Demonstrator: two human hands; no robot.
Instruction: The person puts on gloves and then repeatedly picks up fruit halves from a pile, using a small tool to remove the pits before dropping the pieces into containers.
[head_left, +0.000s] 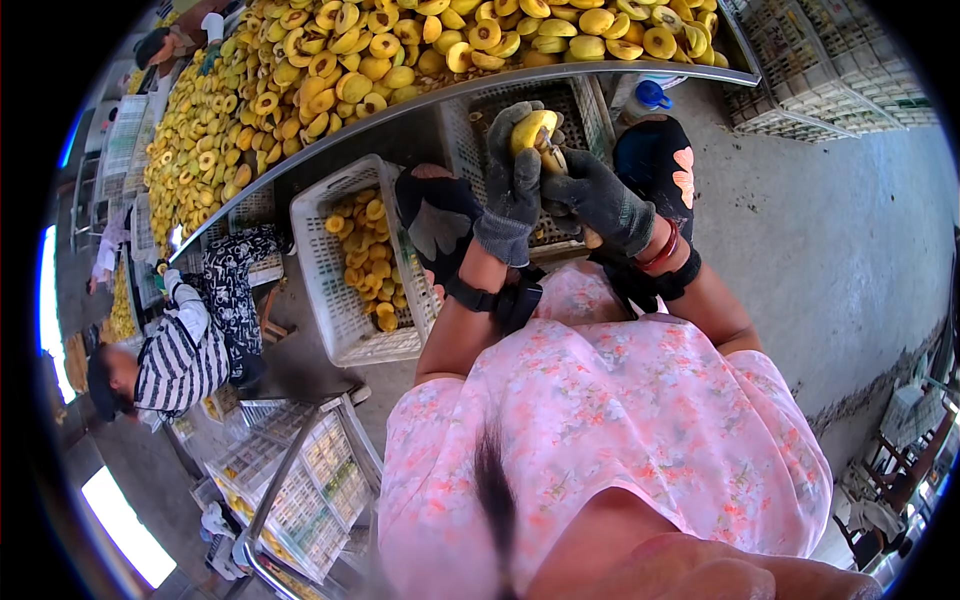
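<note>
In the head view my left hand (514, 180), in a dark grey knit glove, holds a yellow halved stone fruit (534, 132) with its cut side turned towards my other hand. My right hand (600, 195), gloved alike, grips a small pitting tool (553, 159) whose metal end meets the fruit's cut face; a wooden handle end shows below the palm. Both hands are over a plastic crate (469, 150) between my knees. Beyond them many yellow fruit halves (384, 45) are heaped on a metal-edged table (420, 103).
A white crate (322, 300) partly filled with fruit halves stands left of my knees. A blue-lidded bottle (646, 101) is under the table's right end, near stacked crates (825, 75). A co-worker in stripes (184, 360) sits at left, near a metal-railed cart (300, 457).
</note>
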